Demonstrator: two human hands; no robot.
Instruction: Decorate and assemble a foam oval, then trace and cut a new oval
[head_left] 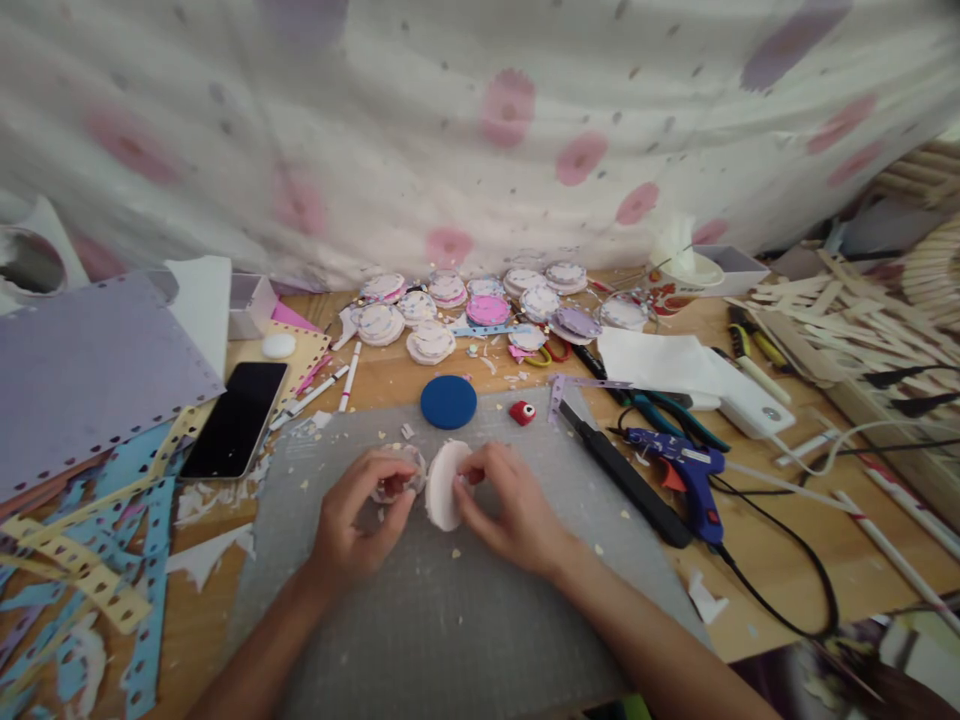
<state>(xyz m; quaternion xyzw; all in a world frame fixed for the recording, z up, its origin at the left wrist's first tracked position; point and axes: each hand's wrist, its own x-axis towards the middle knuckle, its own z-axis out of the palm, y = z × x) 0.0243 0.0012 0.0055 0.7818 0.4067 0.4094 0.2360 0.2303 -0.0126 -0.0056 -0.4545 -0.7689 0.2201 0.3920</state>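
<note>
My right hand (504, 500) pinches a white round disc (445, 488) by its right side, tilted up on edge above the grey cutting mat (337, 640). Just left of it, my left hand (366, 512) has thumb and fingers closed around a small round piece with a pale, speckled rim (397, 470), partly hidden by the fingers. The two pieces are close together; whether they touch I cannot tell. A flat blue disc (448, 402) lies on the mat beyond my hands, and a small red piece with a white eye-like spot (523, 412) lies to its right.
Several layered paper discs (487, 310) lie at the back. On the right are a black utility knife (630, 480), a blue glue gun (686, 470) with its cable, and pliers (675, 415). A phone (236, 420) and cut paper strips (154, 540) lie left.
</note>
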